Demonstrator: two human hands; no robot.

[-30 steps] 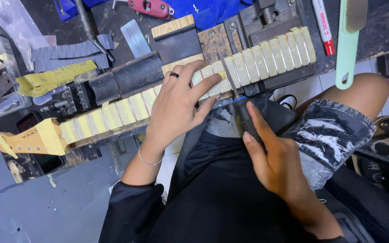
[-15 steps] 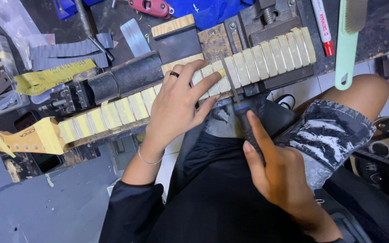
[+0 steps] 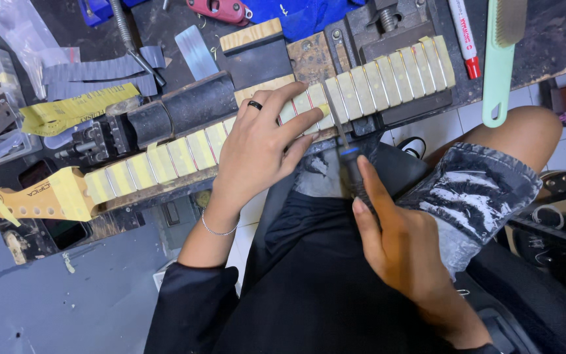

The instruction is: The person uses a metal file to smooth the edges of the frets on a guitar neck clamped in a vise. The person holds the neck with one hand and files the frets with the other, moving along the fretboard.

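Observation:
A guitar neck (image 3: 165, 157) lies across the workbench, its fretboard covered with strips of pale yellow tape between the metal frets. My left hand (image 3: 263, 141), with a dark ring and a thin wrist chain, rests flat on the fretboard near its middle, fingers spread toward the right. My right hand (image 3: 404, 246) grips the dark handle of a thin file (image 3: 340, 134). The file's narrow blade reaches up across a fret just beside my left fingertips. The headstock (image 3: 34, 196) points left.
A dark block (image 3: 194, 105) and a clamp (image 3: 96, 141) hold the neck from behind. A mint-green brush (image 3: 498, 72), a red-capped marker (image 3: 463, 33), grey and yellow tape strips (image 3: 80, 88) and red pliers (image 3: 221, 9) lie on the bench. My knee in torn denim shorts (image 3: 486, 190) sits below.
My right hand has pushed the file forward, so its blade now lies across the fret beside my left fingers. My left hand stays pressed on the fretboard.

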